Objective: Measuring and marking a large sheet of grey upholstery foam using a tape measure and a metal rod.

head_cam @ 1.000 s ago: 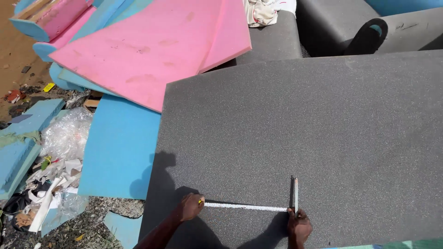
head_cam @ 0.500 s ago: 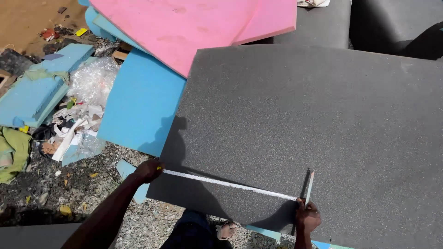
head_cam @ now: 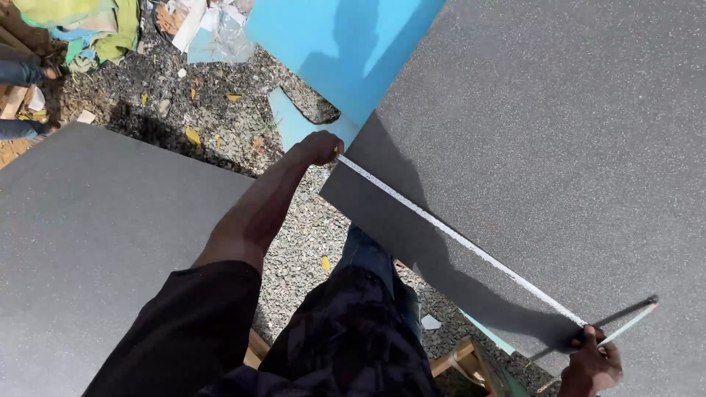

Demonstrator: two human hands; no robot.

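Note:
A large dark grey foam sheet point(head_cam: 559, 147) fills the right side of the head view. A white measuring tape point(head_cam: 456, 237) runs across its near corner. My left hand point(head_cam: 320, 147) grips the tape's case end at the sheet's left edge. At the bottom right, my right hand point(head_cam: 592, 364) pins the tape's other end onto the sheet and also holds a thin light stick point(head_cam: 625, 323) that points up and to the right. My left arm in a dark sleeve reaches across the gap between the sheets.
A second grey foam sheet point(head_cam: 88, 242) lies at the lower left. Gravel ground point(head_cam: 220, 125) shows between the sheets, with blue foam point(head_cam: 331, 44) and scraps point(head_cam: 95, 26) at the top. A wooden frame point(head_cam: 471, 360) stands below the sheet's edge, by my legs.
My left hand pulled the tape out leftward past the sheet's edge, so the tape grew longer. The view tilted down and to the left; the pink foam left the frame.

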